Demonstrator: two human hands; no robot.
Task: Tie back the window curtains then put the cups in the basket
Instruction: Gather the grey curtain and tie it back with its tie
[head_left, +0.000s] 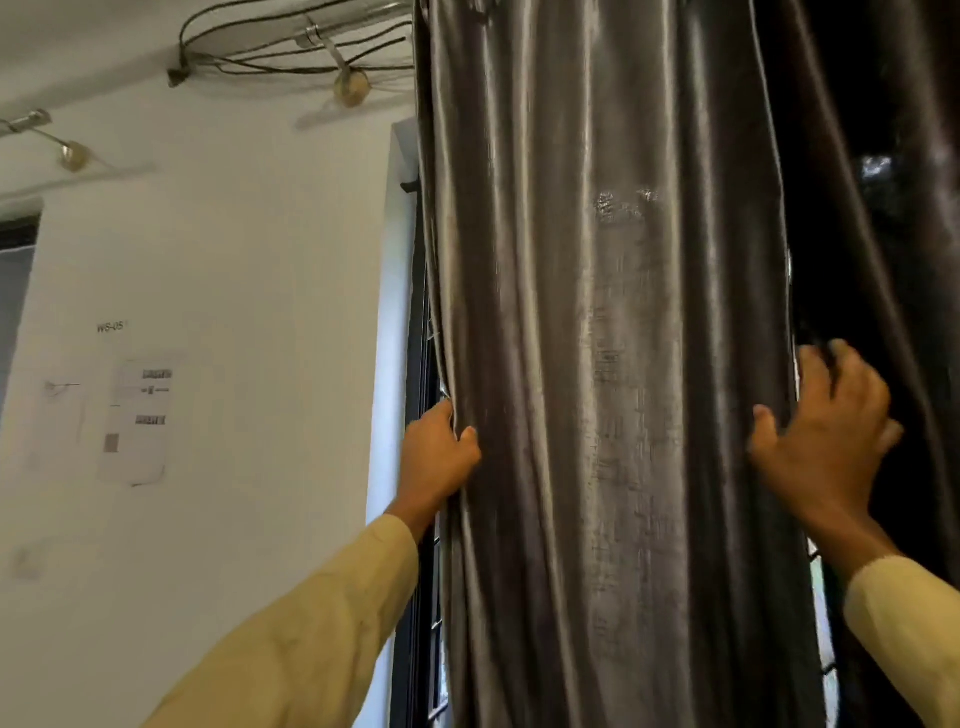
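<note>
A shiny dark grey curtain panel hangs in front of me, covering most of the window. My left hand is closed on the panel's left edge, pinching a fold next to the window frame. At the panel's right edge my right hand curls around the fabric, fingers reaching behind it; it is blurred. A second dark curtain panel hangs further right. No cups and no basket are in view.
The black window frame with its grille shows at the curtain's left edge. A white wall with a taped paper sheet lies to the left. Cables and wall brackets run near the ceiling.
</note>
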